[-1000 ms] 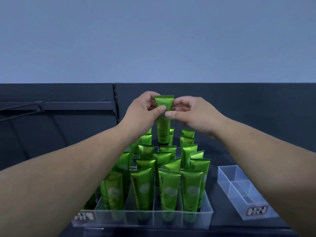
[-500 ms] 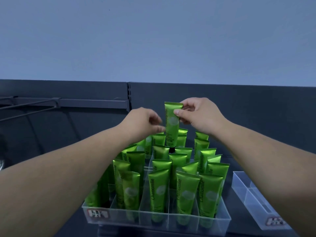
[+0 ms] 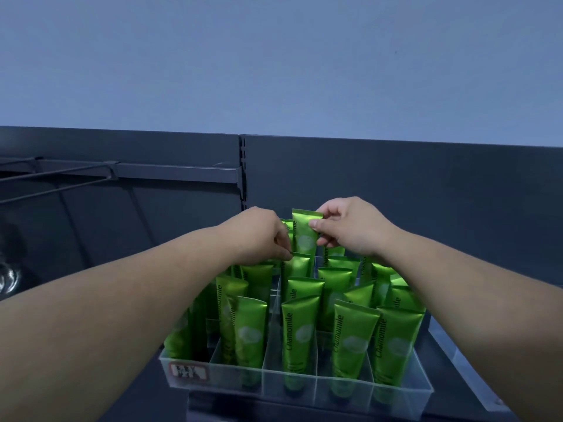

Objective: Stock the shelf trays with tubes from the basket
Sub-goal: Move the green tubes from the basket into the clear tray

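My right hand (image 3: 350, 231) pinches the flat top end of a green tube (image 3: 304, 231) and holds it upright over the back rows of a clear divided shelf tray (image 3: 298, 379). Several green tubes (image 3: 300, 327) marked "Chamomile" stand cap-down in the tray's compartments. My left hand (image 3: 259, 236) reaches in beside it, with curled fingertips at the top edge of a standing tube (image 3: 297, 266) just below the held one. Whether those fingers grip that tube is not visible. The basket is out of view.
A second clear tray (image 3: 451, 354) sits on the dark shelf at the right, partly behind my right forearm. A dark back panel with a slotted upright (image 3: 242, 172) rises behind. A bar and wire bracket (image 3: 61, 178) jut out at left.
My left hand let go of the raised tube and dropped to the standing tubes in the tray. My right hand has lowered the tube toward the back rows.
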A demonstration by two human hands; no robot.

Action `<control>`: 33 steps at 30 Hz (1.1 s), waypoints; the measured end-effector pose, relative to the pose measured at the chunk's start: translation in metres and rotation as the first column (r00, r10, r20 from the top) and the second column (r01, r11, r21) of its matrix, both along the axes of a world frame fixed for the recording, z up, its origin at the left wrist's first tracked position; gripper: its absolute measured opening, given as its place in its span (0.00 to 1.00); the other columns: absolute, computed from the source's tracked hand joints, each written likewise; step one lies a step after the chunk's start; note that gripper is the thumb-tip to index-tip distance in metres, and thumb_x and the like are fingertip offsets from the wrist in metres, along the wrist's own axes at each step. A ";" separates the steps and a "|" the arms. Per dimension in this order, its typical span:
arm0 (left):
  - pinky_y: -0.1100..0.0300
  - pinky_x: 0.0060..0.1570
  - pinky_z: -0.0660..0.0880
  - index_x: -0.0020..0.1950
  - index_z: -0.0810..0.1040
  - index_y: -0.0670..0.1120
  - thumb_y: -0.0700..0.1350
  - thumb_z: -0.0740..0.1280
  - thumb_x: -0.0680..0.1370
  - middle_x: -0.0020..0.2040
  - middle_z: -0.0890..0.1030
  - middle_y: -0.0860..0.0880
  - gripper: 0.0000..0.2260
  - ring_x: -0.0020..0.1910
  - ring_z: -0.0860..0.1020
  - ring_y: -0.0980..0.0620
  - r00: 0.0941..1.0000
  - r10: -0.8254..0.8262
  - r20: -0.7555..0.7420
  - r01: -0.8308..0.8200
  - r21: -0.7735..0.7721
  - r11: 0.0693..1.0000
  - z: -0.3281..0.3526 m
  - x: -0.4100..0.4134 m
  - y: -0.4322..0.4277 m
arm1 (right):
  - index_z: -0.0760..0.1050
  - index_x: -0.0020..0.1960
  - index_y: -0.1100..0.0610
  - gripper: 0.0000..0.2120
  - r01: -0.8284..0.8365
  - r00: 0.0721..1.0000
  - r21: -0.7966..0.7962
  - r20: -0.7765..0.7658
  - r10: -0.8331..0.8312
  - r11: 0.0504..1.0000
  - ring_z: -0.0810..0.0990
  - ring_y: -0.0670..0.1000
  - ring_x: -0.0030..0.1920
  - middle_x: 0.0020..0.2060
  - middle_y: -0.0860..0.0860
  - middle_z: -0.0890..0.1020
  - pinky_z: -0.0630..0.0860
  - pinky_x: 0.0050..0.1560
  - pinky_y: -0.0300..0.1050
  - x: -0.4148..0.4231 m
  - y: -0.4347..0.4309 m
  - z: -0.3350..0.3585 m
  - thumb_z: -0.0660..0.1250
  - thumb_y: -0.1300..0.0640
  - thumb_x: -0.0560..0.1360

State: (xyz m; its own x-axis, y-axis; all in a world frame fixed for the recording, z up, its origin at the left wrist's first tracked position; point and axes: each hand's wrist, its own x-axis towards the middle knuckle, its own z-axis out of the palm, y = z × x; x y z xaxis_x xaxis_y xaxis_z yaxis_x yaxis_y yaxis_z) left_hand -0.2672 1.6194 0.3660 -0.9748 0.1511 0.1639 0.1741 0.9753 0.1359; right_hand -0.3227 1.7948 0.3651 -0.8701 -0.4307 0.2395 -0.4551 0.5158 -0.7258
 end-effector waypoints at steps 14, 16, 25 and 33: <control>0.63 0.45 0.75 0.47 0.84 0.52 0.52 0.72 0.74 0.43 0.82 0.56 0.06 0.42 0.78 0.59 1.000 -0.005 0.011 0.004 0.075 0.997 -0.002 0.005 -0.005 | 0.77 0.44 0.56 0.04 -0.054 0.994 0.025 0.092 0.052 0.998 0.85 0.56 0.43 0.35 0.55 0.85 0.81 0.51 0.51 0.002 -0.007 0.007 0.69 0.56 0.76; 0.62 0.47 0.76 0.48 0.84 0.52 0.52 0.71 0.74 0.43 0.83 0.56 0.07 0.43 0.79 0.58 1.000 -0.009 0.010 0.009 0.055 0.998 -0.002 0.006 -0.005 | 0.78 0.45 0.58 0.04 -0.068 0.993 0.036 0.104 0.064 0.997 0.84 0.53 0.40 0.35 0.56 0.84 0.81 0.49 0.50 0.002 -0.005 0.008 0.69 0.57 0.76; 0.66 0.42 0.71 0.46 0.84 0.53 0.53 0.71 0.73 0.38 0.78 0.59 0.06 0.40 0.76 0.62 1.000 -0.018 -0.010 0.018 0.049 0.999 -0.002 0.009 -0.001 | 0.79 0.39 0.51 0.06 -0.105 0.994 0.347 0.029 0.101 0.932 0.79 0.42 0.34 0.32 0.45 0.83 0.75 0.39 0.38 0.012 -0.002 0.004 0.70 0.57 0.75; 0.69 0.41 0.72 0.45 0.84 0.55 0.51 0.73 0.72 0.38 0.79 0.60 0.03 0.40 0.77 0.63 0.999 -0.034 0.022 0.032 0.087 0.996 0.002 0.014 0.001 | 0.80 0.43 0.47 0.06 -0.110 0.992 0.374 -0.012 0.123 0.921 0.77 0.41 0.36 0.34 0.42 0.79 0.72 0.36 0.32 0.018 -0.001 0.005 0.72 0.58 0.73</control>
State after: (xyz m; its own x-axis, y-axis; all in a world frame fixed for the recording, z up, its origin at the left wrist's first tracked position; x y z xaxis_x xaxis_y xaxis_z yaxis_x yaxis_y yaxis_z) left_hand -0.2533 1.6200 0.3683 -0.9732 0.1699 0.1552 0.2021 0.9534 0.2241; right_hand -0.3047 1.7938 0.3705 -0.8027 -0.5921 0.0709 -0.5493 0.6877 -0.4746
